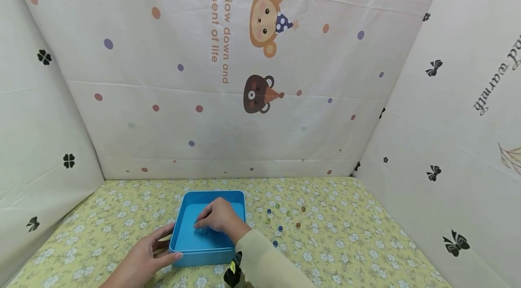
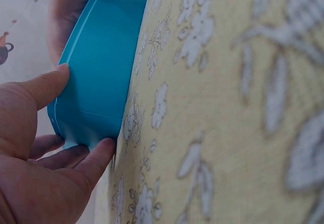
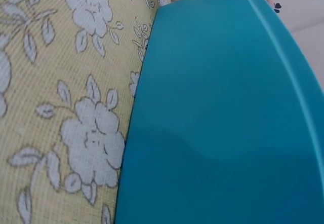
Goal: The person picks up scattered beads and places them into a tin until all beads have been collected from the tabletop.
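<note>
Blue box (image 1: 207, 258) sits on bench (image 1: 346, 252); your left hand (image 1: 142, 254) grips its near left corner. Your right hand (image 1: 220, 215) reaches inside box, fingers bunched; can't tell if pinching anything. Risk: your right sleeve (image 1: 272, 258), near small pieces (image 1: 280, 228) right of box, could sweep them; uneven left push might skid box. Box walls hem right hand; open room lies right of box, beyond pieces.

The box (image 1: 205, 258) is blue, the cloth (image 1: 346, 243) white-flowered yellow, the tiny pieces (image 1: 280, 228) (apparently) blue, green, brown.
</note>
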`<state>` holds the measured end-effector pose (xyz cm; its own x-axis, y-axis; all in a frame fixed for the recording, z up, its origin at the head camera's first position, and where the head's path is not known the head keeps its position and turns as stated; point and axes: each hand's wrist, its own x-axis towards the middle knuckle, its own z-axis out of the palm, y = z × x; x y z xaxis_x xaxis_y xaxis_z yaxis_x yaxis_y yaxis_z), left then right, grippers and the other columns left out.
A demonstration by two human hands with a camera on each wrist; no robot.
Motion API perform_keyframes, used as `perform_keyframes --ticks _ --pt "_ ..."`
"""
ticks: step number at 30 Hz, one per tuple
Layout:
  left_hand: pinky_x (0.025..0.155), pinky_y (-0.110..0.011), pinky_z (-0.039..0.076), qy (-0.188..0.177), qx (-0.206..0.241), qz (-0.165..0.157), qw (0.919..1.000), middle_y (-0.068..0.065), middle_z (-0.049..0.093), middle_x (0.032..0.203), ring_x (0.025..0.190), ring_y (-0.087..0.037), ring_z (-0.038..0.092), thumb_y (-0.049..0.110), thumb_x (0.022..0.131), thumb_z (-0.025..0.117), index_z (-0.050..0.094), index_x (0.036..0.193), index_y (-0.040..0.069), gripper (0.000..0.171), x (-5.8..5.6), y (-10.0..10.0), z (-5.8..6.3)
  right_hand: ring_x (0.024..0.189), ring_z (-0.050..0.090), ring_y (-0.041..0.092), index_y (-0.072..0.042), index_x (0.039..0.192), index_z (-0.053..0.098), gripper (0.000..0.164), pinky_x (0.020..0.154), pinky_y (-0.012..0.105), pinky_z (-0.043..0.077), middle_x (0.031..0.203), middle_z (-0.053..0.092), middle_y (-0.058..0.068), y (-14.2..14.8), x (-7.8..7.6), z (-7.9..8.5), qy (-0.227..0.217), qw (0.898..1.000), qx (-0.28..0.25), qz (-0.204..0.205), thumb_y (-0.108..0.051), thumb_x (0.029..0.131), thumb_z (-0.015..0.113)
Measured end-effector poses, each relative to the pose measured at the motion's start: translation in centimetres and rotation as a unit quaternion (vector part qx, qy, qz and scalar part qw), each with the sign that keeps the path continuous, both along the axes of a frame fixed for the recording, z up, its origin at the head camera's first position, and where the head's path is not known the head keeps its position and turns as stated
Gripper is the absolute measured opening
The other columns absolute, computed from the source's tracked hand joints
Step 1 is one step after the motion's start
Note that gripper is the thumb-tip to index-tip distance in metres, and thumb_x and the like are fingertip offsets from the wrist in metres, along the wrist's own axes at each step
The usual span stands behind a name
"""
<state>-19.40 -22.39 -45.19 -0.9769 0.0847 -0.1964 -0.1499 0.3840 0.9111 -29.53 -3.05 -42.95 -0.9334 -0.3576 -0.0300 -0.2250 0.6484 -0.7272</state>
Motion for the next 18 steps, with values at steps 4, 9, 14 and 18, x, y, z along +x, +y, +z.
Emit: perform_keyframes --ticks 4,9,14,18 --pt "0.099 -0.043 0.068 -0.003 0.002 0.001 1.0 -0.034 0.033 0.159 0.133 -0.054 0.052 0.026 0.091 0.079 0.028 0.16 0.002 0.09 0.02 0.03 0.01 0.078 0.065 0.005 -0.021 0.082 0.085 0.005 0.071 0.032 0.068 0.08 0.076 -0.01 -0.05 -0.07 -0.09 -0.001 1.0 0.0 -0.003 -0.024 0.082 0.09" --pt "0.1 -0.044 0.068 -0.002 0.002 0.0 1.0 -0.035 0.033 0.159 0.133 -0.055 0.051 0.027 0.09 0.079 0.028 0.16 0.002 0.09 0.04 0.04 0.03 0.082 0.067 0.007 -0.02 0.085 0.086 0.006 0.074 0.035 0.07 0.084 0.077 -0.01 -0.11 -0.15 -0.12 -0.002 1.0 0.003 -0.009 -0.024 0.082 0.09" --pt "0.1 -0.043 0.068 -0.001 0.0 0.001 1.0 -0.035 0.032 0.159 0.134 -0.056 0.05 0.028 0.09 0.08 0.027 0.16 0.002 0.092 0.12 0.03 0.05 0.081 0.066 0.006 -0.02 0.085 0.086 0.005 0.071 0.032 0.069 0.085 0.077 -0.009 0.01 -0.14 -0.06 0.0 1.0 0.001 -0.011 -0.023 0.083 0.089" --pt "0.1 -0.043 0.068 -0.001 0.001 0.0 1.0 -0.035 0.033 0.159 0.134 -0.055 0.05 0.028 0.09 0.08 0.027 0.161 0.002 0.092 0.12 0.03 0.04 0.079 0.065 0.005 -0.02 0.085 0.086 0.005 0.068 0.029 0.067 0.086 0.077 -0.009 0.3 -0.01 0.15 0.001 1.0 -0.004 -0.007 -0.023 0.083 0.089"
